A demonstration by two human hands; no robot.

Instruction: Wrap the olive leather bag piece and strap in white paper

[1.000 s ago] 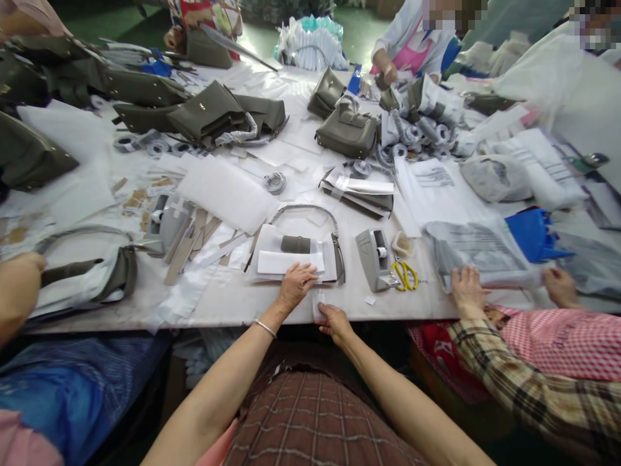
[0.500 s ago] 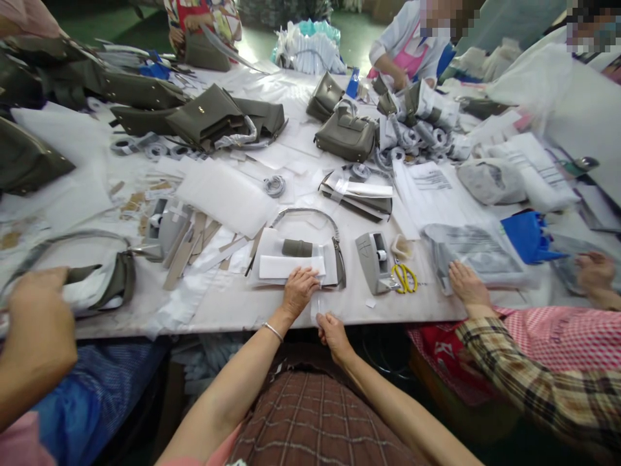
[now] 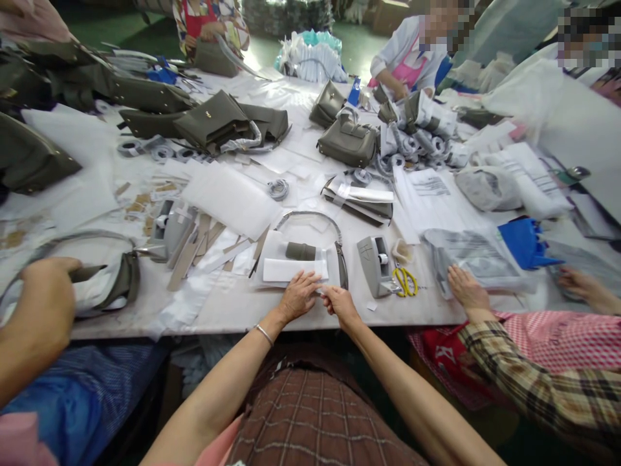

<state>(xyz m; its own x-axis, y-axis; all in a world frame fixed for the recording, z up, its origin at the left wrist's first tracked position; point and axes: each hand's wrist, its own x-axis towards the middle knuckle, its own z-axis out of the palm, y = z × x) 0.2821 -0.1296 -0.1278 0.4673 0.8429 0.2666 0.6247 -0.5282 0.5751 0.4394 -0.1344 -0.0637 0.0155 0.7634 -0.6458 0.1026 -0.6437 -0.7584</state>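
On the table in front of me lies a handbag (image 3: 334, 262) covered with white foam sheet, its wrapped handle arching away from me. A folded white foam strip (image 3: 287, 270) and an olive piece (image 3: 301, 251) rest on top. My left hand (image 3: 297, 294) lies with fingers stretched out on the bag's near edge, pressing the foam. Close beside it, my right hand (image 3: 342, 304) is closed in a pinch at the same edge. A clear tape strip seems to be between its fingertips, mostly hidden now.
A grey tape dispenser (image 3: 373, 265) and yellow-handled scissors (image 3: 405, 282) are to the right. Cardboard strips (image 3: 191, 255) and a second dispenser (image 3: 172, 230) lie left. Co-workers' hands are at both sides, one on a plastic-bagged item (image 3: 478, 255). Olive handbags (image 3: 349, 137) sit farther back.
My right hand has moved up from the table's front edge to the bag's near edge, bringing the tape's lower end with it. My left hand stays on the bag.
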